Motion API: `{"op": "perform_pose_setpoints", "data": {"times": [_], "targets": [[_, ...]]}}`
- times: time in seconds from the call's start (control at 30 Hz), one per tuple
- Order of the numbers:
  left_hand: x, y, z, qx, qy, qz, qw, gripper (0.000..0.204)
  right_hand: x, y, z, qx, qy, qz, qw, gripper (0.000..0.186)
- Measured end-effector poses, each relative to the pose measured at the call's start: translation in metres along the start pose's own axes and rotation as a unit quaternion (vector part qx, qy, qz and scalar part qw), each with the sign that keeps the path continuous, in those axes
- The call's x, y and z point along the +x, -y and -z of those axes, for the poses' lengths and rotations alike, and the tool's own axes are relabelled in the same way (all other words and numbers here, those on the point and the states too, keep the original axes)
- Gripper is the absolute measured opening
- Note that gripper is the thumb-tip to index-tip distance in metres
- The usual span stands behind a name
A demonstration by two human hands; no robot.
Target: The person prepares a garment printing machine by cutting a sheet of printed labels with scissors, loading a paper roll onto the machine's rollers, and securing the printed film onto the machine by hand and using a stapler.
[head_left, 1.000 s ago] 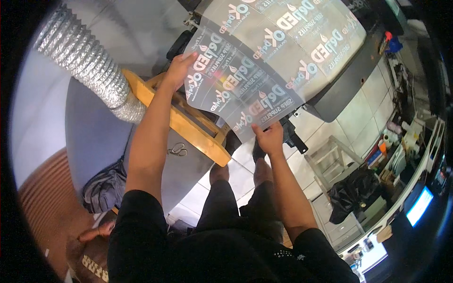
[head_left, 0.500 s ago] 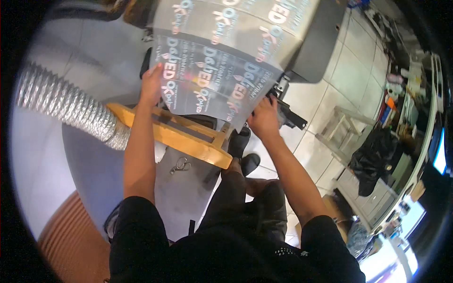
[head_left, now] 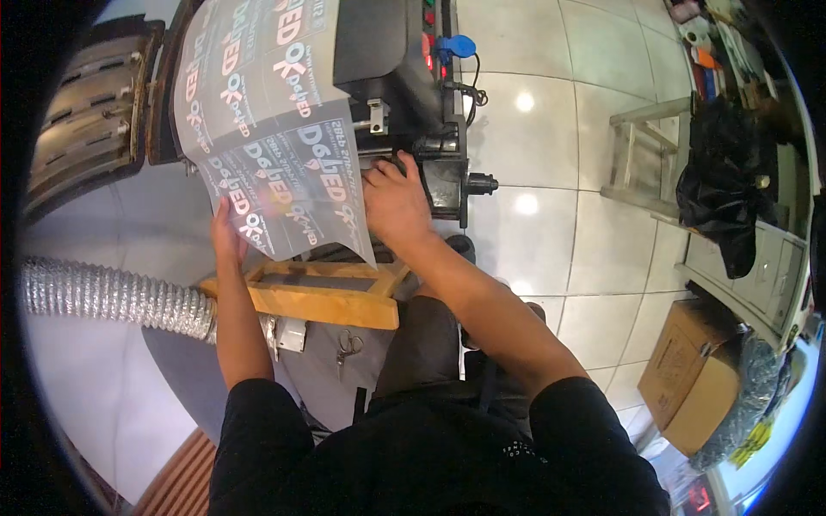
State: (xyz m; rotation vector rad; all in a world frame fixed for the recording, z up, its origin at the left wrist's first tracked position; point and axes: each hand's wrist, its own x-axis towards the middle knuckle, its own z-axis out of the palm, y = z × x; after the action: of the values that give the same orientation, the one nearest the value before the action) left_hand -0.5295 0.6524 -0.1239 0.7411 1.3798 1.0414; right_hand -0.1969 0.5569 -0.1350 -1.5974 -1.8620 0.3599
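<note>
White-lettered transparent film [head_left: 288,176] spans the space between my hands, as I watch remotely, and runs on beyond them, left of the black machine housing [head_left: 379,52]. My left hand [head_left: 229,236] pinches its lower left edge; my right hand [head_left: 398,204] sits by the opposite edge, fingers bent near the black roller [head_left: 437,142] — whether they grip film, I cannot tell. Below that hand, the loose corner points toward the wooden frame [head_left: 331,305]. Uneven pull could skew or crease the sheet, I judge — and fingertips could get nipped should that roller turn.
</note>
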Motion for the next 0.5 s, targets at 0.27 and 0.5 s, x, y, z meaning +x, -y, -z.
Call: {"op": "perform_pose_setpoints", "data": {"times": [0.27, 0.5], "targets": [[0.005, 0.002, 0.008, 0.003, 0.039, 0.006, 0.999, 0.043, 0.011, 0.01, -0.003, -0.063, 0.053, -0.002, 0.997, 0.023], [-0.005, 0.004, -0.001, -0.022, 0.073, -0.025, 0.997, 0.044, 0.0, 0.014, -0.004, -0.156, 0.052, 0.018, 0.986, 0.024]]}}
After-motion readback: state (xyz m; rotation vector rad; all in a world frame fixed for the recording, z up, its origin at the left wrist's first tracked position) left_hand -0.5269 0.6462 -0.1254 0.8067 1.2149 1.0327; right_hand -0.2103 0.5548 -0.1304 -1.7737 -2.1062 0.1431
